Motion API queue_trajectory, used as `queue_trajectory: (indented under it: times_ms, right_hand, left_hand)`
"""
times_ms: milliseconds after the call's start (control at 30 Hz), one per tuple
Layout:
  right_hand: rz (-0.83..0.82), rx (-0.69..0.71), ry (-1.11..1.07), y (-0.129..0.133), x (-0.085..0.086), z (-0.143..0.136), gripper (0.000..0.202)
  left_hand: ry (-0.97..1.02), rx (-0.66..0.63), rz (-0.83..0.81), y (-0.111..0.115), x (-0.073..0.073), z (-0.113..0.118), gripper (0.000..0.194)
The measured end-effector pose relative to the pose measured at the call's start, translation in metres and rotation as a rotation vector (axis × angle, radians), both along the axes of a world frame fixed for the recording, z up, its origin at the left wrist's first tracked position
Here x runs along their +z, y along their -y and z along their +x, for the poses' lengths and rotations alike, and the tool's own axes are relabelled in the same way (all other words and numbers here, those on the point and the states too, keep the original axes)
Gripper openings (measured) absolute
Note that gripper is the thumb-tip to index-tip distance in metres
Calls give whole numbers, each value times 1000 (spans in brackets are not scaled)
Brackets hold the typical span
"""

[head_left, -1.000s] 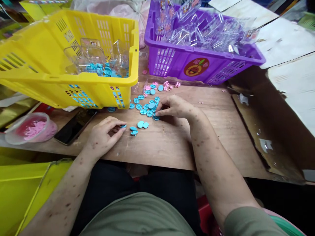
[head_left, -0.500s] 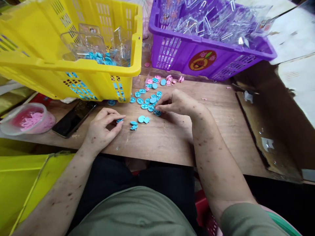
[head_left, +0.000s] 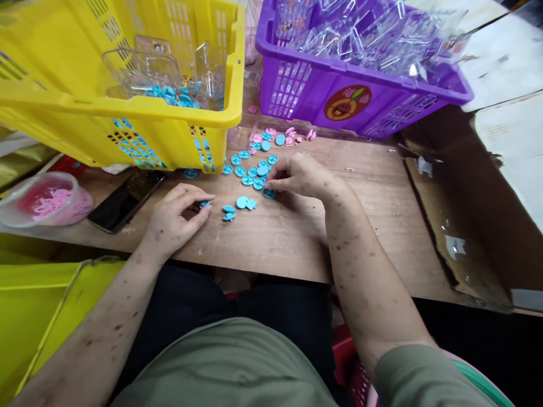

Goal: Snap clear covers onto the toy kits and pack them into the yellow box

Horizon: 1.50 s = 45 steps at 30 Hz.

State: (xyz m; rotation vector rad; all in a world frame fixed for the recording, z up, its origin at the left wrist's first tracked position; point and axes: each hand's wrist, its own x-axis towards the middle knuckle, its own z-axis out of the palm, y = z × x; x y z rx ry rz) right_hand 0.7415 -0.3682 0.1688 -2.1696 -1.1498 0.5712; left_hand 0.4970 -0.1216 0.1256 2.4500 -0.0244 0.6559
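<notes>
Between the thumb and fingertips of my left hand (head_left: pixel 176 217) is a small blue plastic piece (head_left: pixel 205 204), mostly covered by the fingers. My right hand (head_left: pixel 297 175) is bent down at the edge of a spread of round blue plastic discs (head_left: pixel 248 180), thumb and fingers close together. Whether a disc is pinched there, I cannot make out. One blue disc (head_left: pixel 268 193) lies just under those fingertips. Between the hands rest a smooth-faced blue disc (head_left: pixel 242 202) and a few other blue pieces (head_left: pixel 229 216). Several small pink pieces (head_left: pixel 289 133) lie behind the discs.
A yellow crate (head_left: pixel 169 116) with clear cases and blue pieces stands back left. Beside it a purple crate (head_left: pixel 297 59) holds clear plastic cases. A phone (head_left: pixel 127 199) and a tub of pink pieces (head_left: pixel 80 212) lie left. Cardboard (head_left: pixel 436 226) borders the right.
The hands hold nearly the same poses. The whole view has shifted slightly, and the left hand's blue piece appears turned a little between the fingers.
</notes>
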Motion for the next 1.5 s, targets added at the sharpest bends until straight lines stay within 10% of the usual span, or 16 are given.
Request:
queue_trajectory:
  times_ms: [1100,1267,1500]
  right_hand:
    - [-14,63,37,1,-4,-3,15]
    - [42,166,149,-11,2,-25,44]
    - [205,178,-35,-17,-2,-29,11]
  left_hand:
    - [-51,-1,-28,3,3,1,26]
    - [-55,-7,-36,2,0,1,26]
    - [-29,-19,-48,1,-3,2,25]
